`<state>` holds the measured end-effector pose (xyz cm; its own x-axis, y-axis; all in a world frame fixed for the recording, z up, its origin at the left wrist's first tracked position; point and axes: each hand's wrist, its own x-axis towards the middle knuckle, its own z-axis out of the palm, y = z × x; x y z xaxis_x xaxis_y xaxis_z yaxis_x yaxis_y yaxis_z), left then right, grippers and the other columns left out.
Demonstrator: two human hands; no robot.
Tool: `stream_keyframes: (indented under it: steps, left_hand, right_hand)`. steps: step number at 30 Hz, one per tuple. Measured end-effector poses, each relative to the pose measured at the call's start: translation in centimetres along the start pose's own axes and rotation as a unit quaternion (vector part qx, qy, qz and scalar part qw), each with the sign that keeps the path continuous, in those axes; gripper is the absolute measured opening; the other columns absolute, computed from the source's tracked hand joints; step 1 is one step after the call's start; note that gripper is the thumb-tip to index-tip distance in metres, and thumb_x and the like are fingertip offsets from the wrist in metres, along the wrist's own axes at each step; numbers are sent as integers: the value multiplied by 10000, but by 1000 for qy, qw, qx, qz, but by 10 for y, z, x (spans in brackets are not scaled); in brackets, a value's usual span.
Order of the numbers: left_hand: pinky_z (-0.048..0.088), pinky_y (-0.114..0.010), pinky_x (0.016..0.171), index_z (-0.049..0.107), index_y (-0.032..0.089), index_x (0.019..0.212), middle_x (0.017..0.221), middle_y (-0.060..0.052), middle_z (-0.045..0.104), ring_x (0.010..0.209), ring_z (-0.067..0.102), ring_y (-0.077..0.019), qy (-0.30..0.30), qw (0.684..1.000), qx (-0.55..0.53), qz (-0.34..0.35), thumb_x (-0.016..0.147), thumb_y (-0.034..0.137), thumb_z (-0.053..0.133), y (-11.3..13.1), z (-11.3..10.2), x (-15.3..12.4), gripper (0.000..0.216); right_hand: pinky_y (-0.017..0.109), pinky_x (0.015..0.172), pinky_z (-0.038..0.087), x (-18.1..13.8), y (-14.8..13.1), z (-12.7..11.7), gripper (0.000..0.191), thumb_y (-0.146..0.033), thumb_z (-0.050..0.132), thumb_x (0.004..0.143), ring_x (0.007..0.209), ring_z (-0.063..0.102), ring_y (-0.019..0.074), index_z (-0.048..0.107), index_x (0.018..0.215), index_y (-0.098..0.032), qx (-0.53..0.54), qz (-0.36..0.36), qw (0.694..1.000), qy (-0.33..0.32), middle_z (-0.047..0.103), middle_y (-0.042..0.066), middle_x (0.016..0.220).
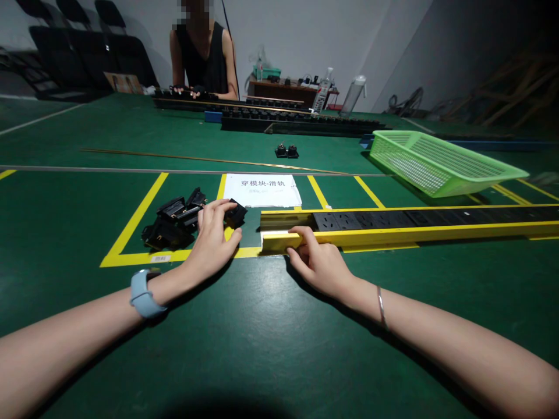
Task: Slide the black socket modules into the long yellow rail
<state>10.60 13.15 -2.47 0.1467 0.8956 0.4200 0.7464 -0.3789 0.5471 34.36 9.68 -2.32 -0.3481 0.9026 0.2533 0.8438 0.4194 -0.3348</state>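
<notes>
"Fingers of the left hand first: how do they stand?"

"Half spread, tips touching a small black plastic block at the hand's two o'clock; I can't tell whether the thumb helps grip it."

"And the right hand?"

"Narrow: index finger over the top edge, thumb against the outer face, pinching the near wall of a long yellow metal channel close to its end."

"What sits in that channel?"

"Black plastic socket modules in a row, running toward three o'clock."

"Beside the left hand?"

"At nine, a loose heap of black plastic parts, inside yellow tape lines on the green tabletop."

"Farther from both hands?"

"White paper sign at twelve, light-green mesh plastic basket at two, and, well apart at eleven, a person in a black sleeveless top."
</notes>
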Motion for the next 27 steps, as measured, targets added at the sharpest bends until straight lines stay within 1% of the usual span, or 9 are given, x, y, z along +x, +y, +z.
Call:
stream_keyframes:
  steps: [5, 11, 15, 20, 23, 27]
  left_hand:
    - [281, -537, 1099, 401, 213, 1299, 1394, -125, 383, 1313, 326, -294, -24, 1000, 9, -9, 831, 238, 513, -3, 3, 0, 481]
    - [306, -502, 1090, 443, 211, 1266, 1326, -118, 429, 1270, 373, -276, -28, 1000, 12, 4, 816, 241, 536, -4, 3, 0, 461]
    - [290, -508, 1098, 456, 207, 1259, 1350, -121, 404, 1277, 355, -289, -29, 999, 17, 4, 810, 256, 550, -3, 2, 0, 461]
    - [265, -501, 1116, 388, 203, 1350, 1443, -117, 350, 1315, 308, -293, -54, 998, 13, 20, 829, 260, 524, -2, 1, 1, 542]
    - [278, -499, 1105, 384, 220, 1358, 1385, -112, 386, 1276, 335, -286, -47, 998, 16, 25, 827, 254, 529, -3, 2, 1, 551]
    - [315, -488, 1077, 421, 183, 1327, 1211, -120, 397, 1177, 376, -282, -32, 999, 37, 4, 808, 259, 558, -5, 4, 0, 542]
  right_hand:
    - [217, 501, 297, 0, 0, -1, 338, -316, 453, 907, 447, 539, 140, 435, 1208, -162, 7, -5, 1000, 2, 593, -54, 556]
    - [217, 499, 296, 0, 0, -1, 334, -311, 452, 906, 450, 542, 141, 436, 1204, -161, 6, -5, 1000, 2, 593, -53, 552]
    - [221, 500, 300, 0, 0, -1, 332, -309, 455, 906, 454, 548, 146, 436, 1204, -163, 9, -3, 1000, 1, 596, -53, 554]
    - [225, 506, 309, -1, 0, -3, 334, -313, 453, 906, 462, 559, 150, 437, 1202, -159, 10, -2, 1000, -3, 604, -49, 561]
    - [226, 506, 311, -1, 0, -2, 334, -312, 451, 908, 464, 559, 149, 436, 1205, -160, 8, -2, 1000, -3, 605, -51, 561]
    - [226, 505, 309, -1, 0, -1, 335, -310, 455, 908, 458, 553, 146, 433, 1208, -161, 6, -3, 1000, 0, 603, -55, 557]
